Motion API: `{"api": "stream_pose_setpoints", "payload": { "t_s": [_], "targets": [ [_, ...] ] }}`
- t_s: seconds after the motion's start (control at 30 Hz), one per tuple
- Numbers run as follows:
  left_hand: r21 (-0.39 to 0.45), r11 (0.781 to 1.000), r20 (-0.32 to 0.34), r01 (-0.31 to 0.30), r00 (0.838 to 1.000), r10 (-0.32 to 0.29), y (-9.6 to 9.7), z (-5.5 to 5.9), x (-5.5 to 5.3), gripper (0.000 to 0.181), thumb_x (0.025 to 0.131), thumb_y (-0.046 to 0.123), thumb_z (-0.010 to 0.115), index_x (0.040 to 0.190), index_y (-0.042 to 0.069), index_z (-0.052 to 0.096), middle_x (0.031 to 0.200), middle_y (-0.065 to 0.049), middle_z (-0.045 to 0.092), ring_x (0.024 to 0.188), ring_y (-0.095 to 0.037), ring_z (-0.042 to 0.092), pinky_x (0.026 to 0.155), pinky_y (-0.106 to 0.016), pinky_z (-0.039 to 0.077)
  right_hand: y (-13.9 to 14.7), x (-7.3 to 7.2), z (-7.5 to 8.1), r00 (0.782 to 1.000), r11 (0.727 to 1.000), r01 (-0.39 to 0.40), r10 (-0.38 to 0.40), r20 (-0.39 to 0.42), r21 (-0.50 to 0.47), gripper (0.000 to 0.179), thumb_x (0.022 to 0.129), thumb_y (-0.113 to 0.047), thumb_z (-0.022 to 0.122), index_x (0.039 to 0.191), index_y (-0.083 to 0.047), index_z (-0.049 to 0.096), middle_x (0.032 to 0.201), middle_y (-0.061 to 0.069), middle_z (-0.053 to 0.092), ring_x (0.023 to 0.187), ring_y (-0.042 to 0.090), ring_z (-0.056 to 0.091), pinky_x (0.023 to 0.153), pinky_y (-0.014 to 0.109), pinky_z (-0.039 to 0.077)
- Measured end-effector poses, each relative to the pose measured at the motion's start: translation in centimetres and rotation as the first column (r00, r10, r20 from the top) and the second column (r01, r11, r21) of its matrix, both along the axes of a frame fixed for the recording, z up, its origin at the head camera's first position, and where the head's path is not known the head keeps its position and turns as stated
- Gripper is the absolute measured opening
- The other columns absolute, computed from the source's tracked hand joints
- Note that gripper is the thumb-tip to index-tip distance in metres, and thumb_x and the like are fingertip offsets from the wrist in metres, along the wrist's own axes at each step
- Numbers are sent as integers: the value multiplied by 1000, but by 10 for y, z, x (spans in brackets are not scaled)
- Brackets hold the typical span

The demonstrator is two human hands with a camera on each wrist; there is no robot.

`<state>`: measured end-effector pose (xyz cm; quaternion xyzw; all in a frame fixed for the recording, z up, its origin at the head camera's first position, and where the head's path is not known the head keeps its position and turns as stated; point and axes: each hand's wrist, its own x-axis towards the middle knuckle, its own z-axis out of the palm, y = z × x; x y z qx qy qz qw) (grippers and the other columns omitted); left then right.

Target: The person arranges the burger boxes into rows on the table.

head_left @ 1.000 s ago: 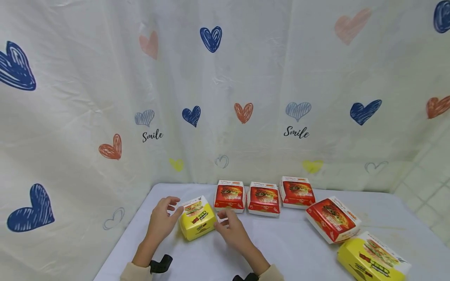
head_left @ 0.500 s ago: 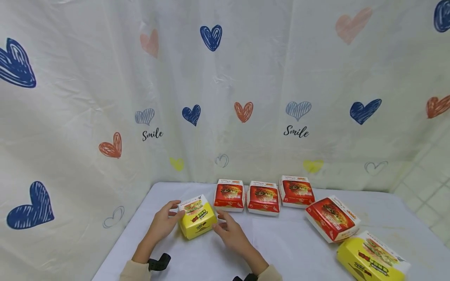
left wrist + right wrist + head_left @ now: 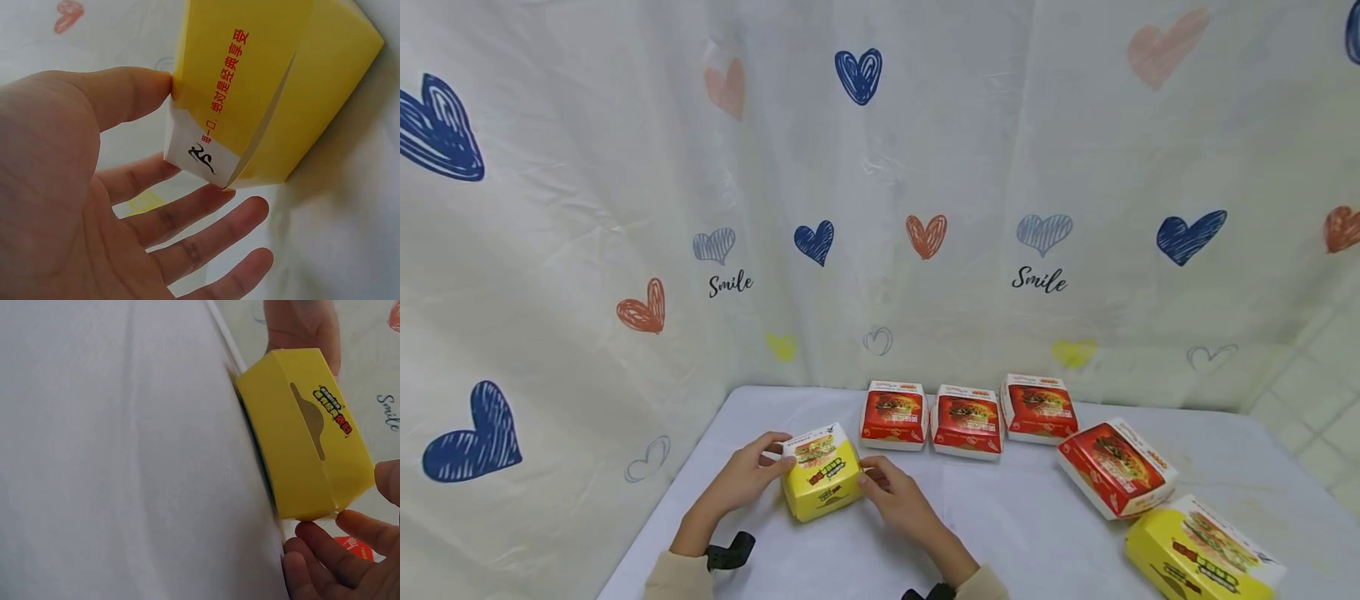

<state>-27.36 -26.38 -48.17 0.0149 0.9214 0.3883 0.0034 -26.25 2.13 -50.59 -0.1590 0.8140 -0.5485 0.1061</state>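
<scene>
A yellow and white burger box [image 3: 823, 483] with a printed burger on its lid sits at the left of the table. My left hand [image 3: 747, 473] holds its left side, the thumb [image 3: 134, 94] on the lid edge and fingertips at the far corner. In the left wrist view the outer fingers spread below the box. On the opposite side my right hand [image 3: 898, 496] pinches the right corner between thumb and fingers. The right wrist view shows the box's yellow front [image 3: 300, 434] with a slotted tab, close to the white cloth.
Behind stand red burger boxes [image 3: 893, 415] in a row along the back edge. Further right, another red box [image 3: 1116, 468] lies angled against a second yellow box [image 3: 1202, 550]. A curtain [image 3: 955, 167] printed with hearts hangs behind the white-covered table [image 3: 1022, 533].
Both hands have closed in on the yellow box, fingers now against its sides. The box has shifted slightly towards me. The other boxes stay put; the head view has drifted a little.
</scene>
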Motion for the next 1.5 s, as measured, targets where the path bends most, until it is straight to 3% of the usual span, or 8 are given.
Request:
{"api": "stream_pose_setpoints", "payload": {
  "t_s": [0.2, 0.47, 0.97, 1.5],
  "targets": [
    [1, 999, 14, 45, 999, -45, -1, 5, -1, 49, 93, 46, 72, 136, 26, 61, 129, -7, 67, 106, -19, 65, 81, -39, 54, 4, -2, 6, 1000, 1000, -15, 15, 3, 28, 37, 104, -42, 56, 129, -15, 60, 119, 5, 67, 108, 21, 61, 90, 46, 54],
    [43, 997, 34, 68, 997, -70, 2, 5, -1, 50, 92, 43, 74, 137, 24, 61, 131, -8, 65, 109, -21, 65, 83, -45, 55, 15, -8, 12, 995, 993, -104, 104, 13, 61, 34, 101, -37, 62, 122, -11, 61, 114, 5, 66, 107, 20, 60, 93, 46, 54],
    [77, 980, 26, 182, 982, -185, 15, 1, 4, 54, 95, 41, 71, 142, 17, 57, 136, -10, 63, 112, -25, 65, 88, -49, 54, 38, -13, 19, 969, 972, -228, 221, 107, 63, 54, 96, -35, 71, 139, -8, 50, 130, 11, 60, 116, 26, 61, 97, 55, 52],
    [137, 956, 24, 258, 964, -263, 25, -1, 5, 51, 100, 37, 65, 145, 15, 55, 139, -15, 60, 113, -27, 64, 85, -43, 55, 42, -13, 21, 960, 970, -231, 215, 178, 76, 86, 88, -35, 80, 156, -14, 33, 148, 18, 49, 111, 22, 61, 96, 51, 55]
  ]
}}
